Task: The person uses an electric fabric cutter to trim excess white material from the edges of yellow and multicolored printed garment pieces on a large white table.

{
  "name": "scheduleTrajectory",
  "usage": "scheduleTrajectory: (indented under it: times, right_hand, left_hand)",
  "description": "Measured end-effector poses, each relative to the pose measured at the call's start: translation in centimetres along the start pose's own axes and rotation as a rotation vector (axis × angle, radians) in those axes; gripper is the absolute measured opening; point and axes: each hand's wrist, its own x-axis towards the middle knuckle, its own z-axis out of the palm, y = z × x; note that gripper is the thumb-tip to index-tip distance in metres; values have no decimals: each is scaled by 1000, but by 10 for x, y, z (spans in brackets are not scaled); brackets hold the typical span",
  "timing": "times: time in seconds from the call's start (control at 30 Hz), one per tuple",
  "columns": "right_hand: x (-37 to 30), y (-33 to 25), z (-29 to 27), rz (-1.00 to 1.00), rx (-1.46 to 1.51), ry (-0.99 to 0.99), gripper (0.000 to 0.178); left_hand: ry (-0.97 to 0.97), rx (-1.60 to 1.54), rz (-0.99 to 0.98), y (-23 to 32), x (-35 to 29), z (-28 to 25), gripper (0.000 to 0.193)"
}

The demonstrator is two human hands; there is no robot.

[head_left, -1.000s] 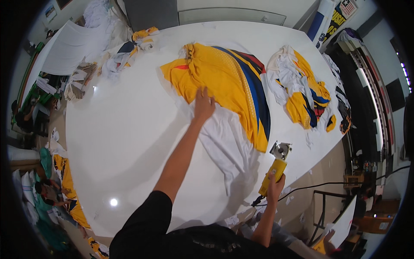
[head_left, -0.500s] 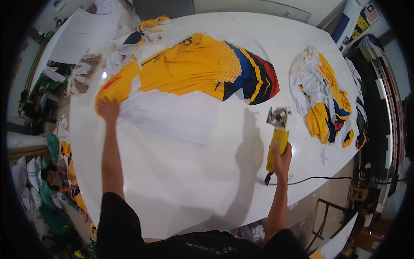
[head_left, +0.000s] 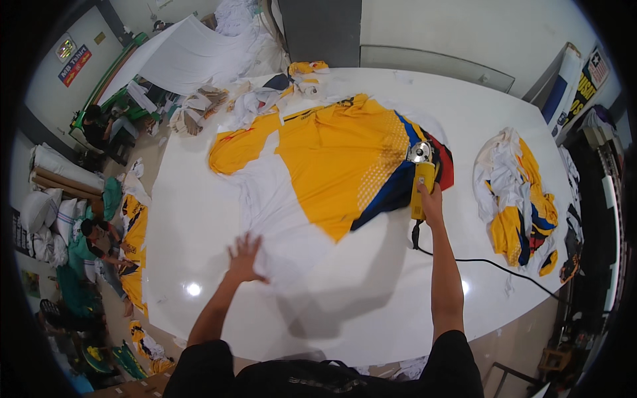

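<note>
My left hand [head_left: 247, 260] is open, fingers spread, near the lower edge of a piece of white fabric [head_left: 272, 199]. From there the fabric runs up to a large yellow printed fabric panel [head_left: 338, 152], which has blue, black and red bands at its right end. In my right hand [head_left: 430, 202] is a yellow electric rotary fabric cutter [head_left: 423, 179], gripped round its body. Its round metal blade head [head_left: 420, 152] is over the panel's banded end; whether it touches the cloth I cannot tell. A black cord [head_left: 494, 261] trails off to the right.
All this lies on a large white table [head_left: 199, 225]. A crumpled heap of white and yellow fabric [head_left: 507, 179] lies at its right, scraps [head_left: 259, 103] at the far left. Other people [head_left: 103, 129] sit beyond the left edge, among sacks [head_left: 40, 212] and more yellow cloth [head_left: 135, 245].
My left hand has let go of the panel's left end and come nearer and to the right. The cutter has moved forward over the banded end. The panel is spread wider toward me.
</note>
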Motion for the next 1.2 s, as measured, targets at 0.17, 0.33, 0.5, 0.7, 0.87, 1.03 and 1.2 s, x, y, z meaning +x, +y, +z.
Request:
scheduleTrajectory:
  times: [0.17, 0.33, 0.5, 0.7, 0.87, 1.03, 1.2]
  right_hand:
    - [-57, -9, 9, 40, -49, -27, 45]
    - [-104, -10, 38, 142, -28, -193, 49]
    - [-149, 11, 25, 98, -80, -149, 48]
    - [-240, 17, -29, 162, -125, -131, 46]
    - [-307, 34, -71, 62, -231, -40, 42]
    - [-375, 34, -99, 60, -286, 5, 46]
    - [-495, 12, -91, 38, -523, 16, 48]
  left_hand:
    - [34, -48, -96, -58, -78, 14, 161]
    - [210, -425, 77, -13, -70, 44, 143]
    - [87, -355, -57, -12, -105, 64, 160]
    - [69, -370, -92, -14, -171, 105, 161]
    - [56, -393, -68, -3, -207, 120, 159]
    - [108, -334, -30, -3, -228, 150, 152]
    - [131, -275, -36, -2, -237, 168, 136]
